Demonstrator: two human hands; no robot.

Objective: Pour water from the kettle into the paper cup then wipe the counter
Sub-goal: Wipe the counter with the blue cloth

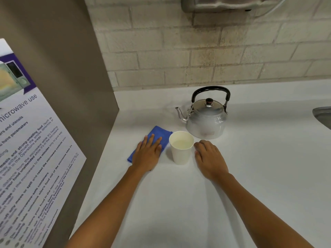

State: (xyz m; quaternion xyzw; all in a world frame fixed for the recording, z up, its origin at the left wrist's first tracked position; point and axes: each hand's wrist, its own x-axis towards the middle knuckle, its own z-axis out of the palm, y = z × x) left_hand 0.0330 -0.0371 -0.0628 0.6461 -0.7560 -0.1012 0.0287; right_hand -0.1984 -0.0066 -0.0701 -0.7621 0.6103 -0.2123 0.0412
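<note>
Two bare hands are resting on a white counter on either side of a filled paper cup.

The left hand [147,154] is lying flat, fingers spread, palm down on a folded blue cloth [157,134], covering its near half. The right hand [208,158] is lying palm down on the counter [179,203] with its fingers loosely curled, gripping nothing, its fingertips just beside the paper cup [181,147] though contact cannot be told. The cup is standing upright between the hands, water showing inside it, and its rim is overlapping the cloth's right edge in this view. Just behind the cup, a metal kettle [206,119] is sitting upright with its lid on, black handle raised, spout pointing left. Further out, a brick wall [197,51] is backing the counter, a sink edge [322,115] is showing at far right, and a microwave use notice [26,140] is hanging on the brown panel at left.
</note>
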